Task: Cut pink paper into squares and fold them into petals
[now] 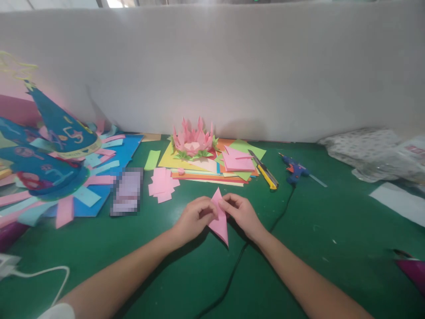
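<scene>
A pink sheet of paper (220,228), folded to a point at top and bottom, is held up between my two hands over the green table. My left hand (197,217) pinches its left side with thumb and fingers. On the right edge, my right hand (241,213) grips the same paper between thumb and forefinger. Beyond them stands a pink paper lotus (193,139) with green leaves. Small pink paper strips (162,184) lie to the left of it, and pink square sheets (237,159) to the right.
A yellow box cutter (267,176) and a blue glue gun (293,170) lie at the right; the gun's black cord (241,257) runs beneath my right forearm. Decorated blue paper cone hats (61,119) and a blurred-out phone (126,192) are at the left. Plastic bags (392,155) lie far right.
</scene>
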`<state>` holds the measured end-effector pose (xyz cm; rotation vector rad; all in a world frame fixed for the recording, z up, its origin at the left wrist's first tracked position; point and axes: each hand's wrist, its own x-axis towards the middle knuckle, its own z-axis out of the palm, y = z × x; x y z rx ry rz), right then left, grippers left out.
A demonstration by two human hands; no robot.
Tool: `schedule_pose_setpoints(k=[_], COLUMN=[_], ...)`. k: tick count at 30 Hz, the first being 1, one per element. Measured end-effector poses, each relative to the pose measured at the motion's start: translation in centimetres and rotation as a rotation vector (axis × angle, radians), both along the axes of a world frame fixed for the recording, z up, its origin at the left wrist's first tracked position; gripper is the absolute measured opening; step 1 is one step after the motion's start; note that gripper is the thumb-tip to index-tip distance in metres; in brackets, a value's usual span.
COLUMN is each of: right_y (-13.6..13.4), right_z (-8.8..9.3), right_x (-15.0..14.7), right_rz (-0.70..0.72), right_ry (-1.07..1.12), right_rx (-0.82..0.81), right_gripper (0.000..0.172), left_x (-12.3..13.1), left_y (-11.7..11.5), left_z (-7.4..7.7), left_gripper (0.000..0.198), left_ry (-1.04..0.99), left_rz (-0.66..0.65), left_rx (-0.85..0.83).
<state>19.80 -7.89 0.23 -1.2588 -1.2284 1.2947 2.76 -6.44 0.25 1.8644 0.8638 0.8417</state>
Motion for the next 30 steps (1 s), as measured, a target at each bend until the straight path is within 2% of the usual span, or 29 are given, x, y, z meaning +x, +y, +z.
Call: schedule_pose_setpoints(k=[6, 13, 30], right_y=[0.1, 0.3, 0.4], right_z=[-0.2, 0.1, -0.7], right_x=[0.1, 0.2, 0.4], right_rz=[-0.026, -0.037, -0.054], right_ry=[0.099, 0.134, 0.220], right_rx=[-0.050, -0.059, -0.071], right_gripper=[0.029, 0.028, 0.023], left_x=[0.0, 0.0, 0.1], left_y=[0.0, -0.1, -0.1], left_z=[0.1, -1.0, -0.9], left_gripper=[0.021, 0.023, 0.033], left_ry=[0.039, 0.050, 0.054], left_rz=[-0.085, -0.159, -0.180], left_rx=[-0.020, -0.092, -0.137])
